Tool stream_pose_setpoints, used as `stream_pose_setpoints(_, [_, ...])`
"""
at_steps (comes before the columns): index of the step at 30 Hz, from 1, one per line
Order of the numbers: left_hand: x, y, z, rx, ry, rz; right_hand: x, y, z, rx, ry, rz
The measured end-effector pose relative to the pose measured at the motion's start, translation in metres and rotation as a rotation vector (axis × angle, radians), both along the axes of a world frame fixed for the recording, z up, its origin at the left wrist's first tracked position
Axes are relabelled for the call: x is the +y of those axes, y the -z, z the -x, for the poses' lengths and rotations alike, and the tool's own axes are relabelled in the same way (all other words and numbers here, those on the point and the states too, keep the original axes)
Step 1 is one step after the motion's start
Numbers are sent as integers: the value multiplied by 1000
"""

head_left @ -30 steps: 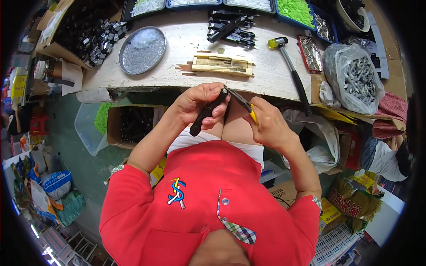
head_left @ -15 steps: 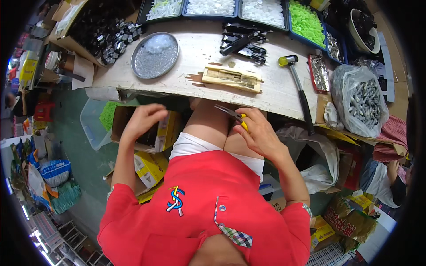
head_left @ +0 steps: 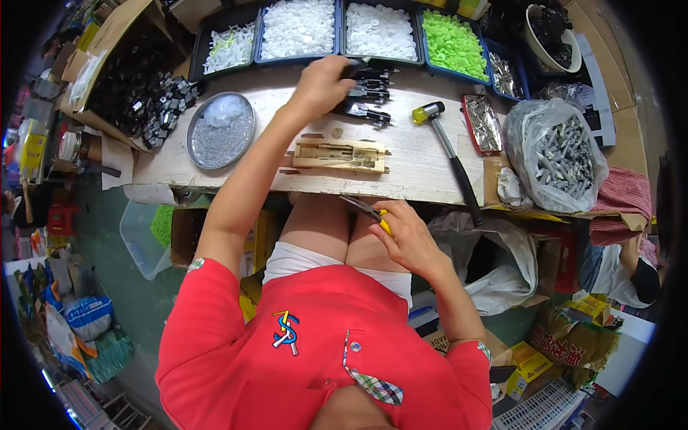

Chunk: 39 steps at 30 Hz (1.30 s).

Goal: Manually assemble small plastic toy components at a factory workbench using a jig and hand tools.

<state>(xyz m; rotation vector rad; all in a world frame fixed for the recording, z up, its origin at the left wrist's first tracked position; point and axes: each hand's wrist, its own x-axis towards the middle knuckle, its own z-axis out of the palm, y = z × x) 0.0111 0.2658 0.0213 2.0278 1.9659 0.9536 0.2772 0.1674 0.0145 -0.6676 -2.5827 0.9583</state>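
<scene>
My left hand (head_left: pixel 322 86) stretches across the bench, its fingers closed on a dark elongated part (head_left: pixel 352 68) that they mostly cover. Beside it lie several black parts with metal ends (head_left: pixel 365 112). In my right hand (head_left: pixel 408 235), low over my lap at the bench's front edge, is a pair of pliers (head_left: pixel 385 223) with yellow grips, jaws pointing up and left. Between the two hands a wooden fixture (head_left: pixel 340 155) with a carved slot sits on the bench, nothing visibly loaded in it.
A hammer (head_left: pixel 446 136) lies right of the fixture, near a red tray (head_left: pixel 470 115) of metal pieces and a plastic bag (head_left: pixel 527 154) of grey parts. A round metal dish (head_left: pixel 191 147) stands at left. Bins of white and green pieces (head_left: pixel 453 44) line the back.
My left hand has gone from above my lap up and forward to the black parts, and closed on one. The right hand stays low with the pliers. The view has shifted slightly.
</scene>
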Motion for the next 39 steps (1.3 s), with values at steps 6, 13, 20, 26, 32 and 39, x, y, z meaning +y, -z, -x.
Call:
stream_pose_setpoints(6, [-94,-26,-2,-1142,256,212,11,-5,12,151,201,12])
stream_pose_setpoints(13, [-141,-20,-42,-1054,118,201,12,-22,27,157,191,11])
stream_pose_setpoints(20, [-148,-18,-55,-657,129,-66,2,-27,21,123,182,-21])
stream_pose_setpoints(26, [-155,-23,-64,-583,88,-21,-5,-25,15,11,140,-55])
stream_pose_setpoints(32, [-163,-3,-43,-1959,473,756,-9,-29,1,-19,-38,-111])
stream_pose_setpoints(39, [-198,6,-22,-1743,245,743,-16,-16,21,-29,-151,-103])
